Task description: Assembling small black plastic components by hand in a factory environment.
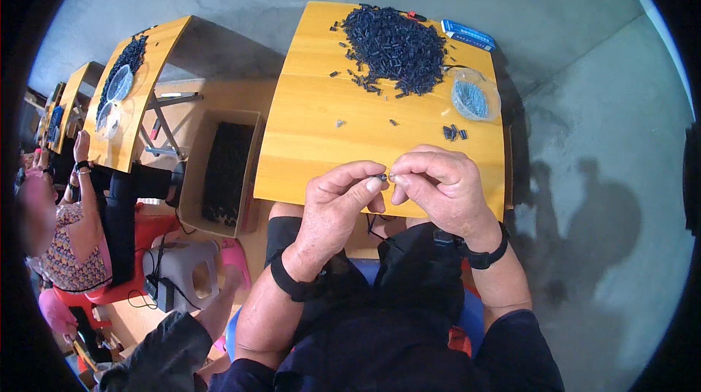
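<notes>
L hand (336, 198) pinches a small, dark, tube-like piece (381, 177) btwn thumb & fingertips; R hand (442, 184) is pinched narrow just beside, contents unclear. Hands angle inward over the yellow wood-look worktop's (307, 129) near edge.

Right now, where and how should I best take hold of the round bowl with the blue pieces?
The round bowl is probably best pinched at its right rim, from the right: it stands open near that edge of the table, while the dark pile lies to its left.

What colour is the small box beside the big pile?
Blue and white box, best in the head view.
</notes>
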{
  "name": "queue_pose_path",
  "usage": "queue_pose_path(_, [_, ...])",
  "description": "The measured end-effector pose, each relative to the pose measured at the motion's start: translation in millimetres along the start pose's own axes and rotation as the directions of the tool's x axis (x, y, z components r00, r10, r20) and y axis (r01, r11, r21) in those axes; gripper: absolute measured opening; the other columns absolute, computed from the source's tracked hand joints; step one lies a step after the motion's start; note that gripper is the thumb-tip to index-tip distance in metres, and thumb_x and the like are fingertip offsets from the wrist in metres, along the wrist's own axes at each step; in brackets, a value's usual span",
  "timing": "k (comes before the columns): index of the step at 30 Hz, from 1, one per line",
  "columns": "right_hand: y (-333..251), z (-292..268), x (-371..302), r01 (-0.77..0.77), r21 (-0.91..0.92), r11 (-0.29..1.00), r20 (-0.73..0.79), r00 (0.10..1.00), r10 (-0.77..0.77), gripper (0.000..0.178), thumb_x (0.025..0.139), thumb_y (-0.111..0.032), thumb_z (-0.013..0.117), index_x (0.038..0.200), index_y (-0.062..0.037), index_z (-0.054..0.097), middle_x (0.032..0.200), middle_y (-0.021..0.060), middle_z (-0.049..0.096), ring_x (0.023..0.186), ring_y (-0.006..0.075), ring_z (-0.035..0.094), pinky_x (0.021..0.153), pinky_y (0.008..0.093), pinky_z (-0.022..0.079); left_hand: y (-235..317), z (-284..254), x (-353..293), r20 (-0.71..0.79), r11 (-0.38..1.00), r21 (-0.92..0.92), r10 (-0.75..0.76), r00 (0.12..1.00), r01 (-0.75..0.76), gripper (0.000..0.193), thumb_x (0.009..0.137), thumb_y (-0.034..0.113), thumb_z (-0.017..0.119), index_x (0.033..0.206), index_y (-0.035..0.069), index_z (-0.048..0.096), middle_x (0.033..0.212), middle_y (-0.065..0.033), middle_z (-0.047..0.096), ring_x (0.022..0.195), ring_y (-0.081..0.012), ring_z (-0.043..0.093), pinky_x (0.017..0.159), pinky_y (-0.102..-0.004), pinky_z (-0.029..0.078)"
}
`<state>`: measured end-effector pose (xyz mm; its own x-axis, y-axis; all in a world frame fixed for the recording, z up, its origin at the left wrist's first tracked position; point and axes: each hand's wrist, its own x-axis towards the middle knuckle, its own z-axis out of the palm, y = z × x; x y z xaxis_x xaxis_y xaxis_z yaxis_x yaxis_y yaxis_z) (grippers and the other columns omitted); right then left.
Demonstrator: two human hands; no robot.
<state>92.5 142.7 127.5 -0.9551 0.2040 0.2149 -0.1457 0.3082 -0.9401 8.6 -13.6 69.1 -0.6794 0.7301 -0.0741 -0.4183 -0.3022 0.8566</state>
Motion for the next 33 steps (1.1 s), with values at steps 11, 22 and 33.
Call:
queue_pose_path(11, [1.4,0.7,0.7,0.028,-0.045,0.999,0.026,0.999,-0.027,0.012,0.084,0.007,0.058,0.091,0.0011,0.065,0.078,0.0077,0.061,0.065,0.0128,0.065,0.056,0.0226,0.05,1.5,-1.8,-1.1,0.045,0.999,-0.044,0.026,0.999,-0.024,0.018,0.09,0.0,0.059,0.107,-0.002,0.064,0.085,-0.0072,0.066,0.07,-0.0126,0.063,0.064,-0.0243,0.053])
queue_pose_path(22, [3.0,1.3,1.1,0.062,-0.122,0.991,0.049,0.997,-0.057,0.01,0.083,0.005,0.06,0.09,0.0013,0.065,0.077,0.0095,0.062,0.064,0.0153,0.064,0.054,0.0248,0.05,-0.1,-3.0,-2.7,0.033,1.0,-0.007,-0.009,0.999,0.009,0.017,0.088,0.001,0.062,0.105,-0.002,0.065,0.088,-0.009,0.067,0.07,-0.0135,0.062,0.063,-0.0245,0.053])
queue_pose_path(33, [-2.4,6.2,7.8,0.23,-0.355,0.906,0.037,0.972,-0.232,0.008,0.077,0.005,0.063,0.082,-0.0004,0.063,0.07,0.0125,0.058,0.06,0.0266,0.06,0.052,0.0352,0.047,0.0,-1.9,-1.9,-0.028,0.996,0.061,-0.063,0.998,0.064,0.016,0.087,0.0,0.063,0.103,-0.003,0.067,0.086,-0.0086,0.068,0.069,-0.0131,0.062,0.063,-0.0241,0.053])
